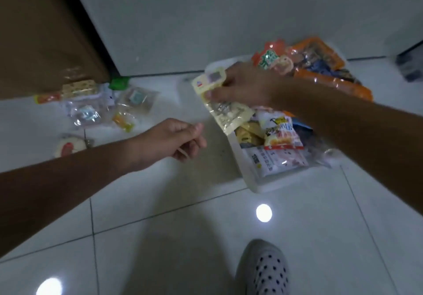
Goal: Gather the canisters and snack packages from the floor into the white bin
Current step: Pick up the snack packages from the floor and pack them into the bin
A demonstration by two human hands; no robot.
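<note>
"Over the left rim of the white plastic bin (263, 185) hangs the pale yellow flat snack pouch (225, 114). The right hand (247, 86) pinches its upper end between thumb and fingers."

"So the person is at the drop?"

"Likely. The bin looks heaped already, so the pouch wants carrying further inward before release, or it may slide off the rim."

"And the left hand (174, 139)?"

"Loosely curled, seemingly holding nothing, over bare tile. It is between the bin and the clear-wrapped packets (91, 109) lying by the brown cabinet (45, 31) — open floor for the next reach."
</note>
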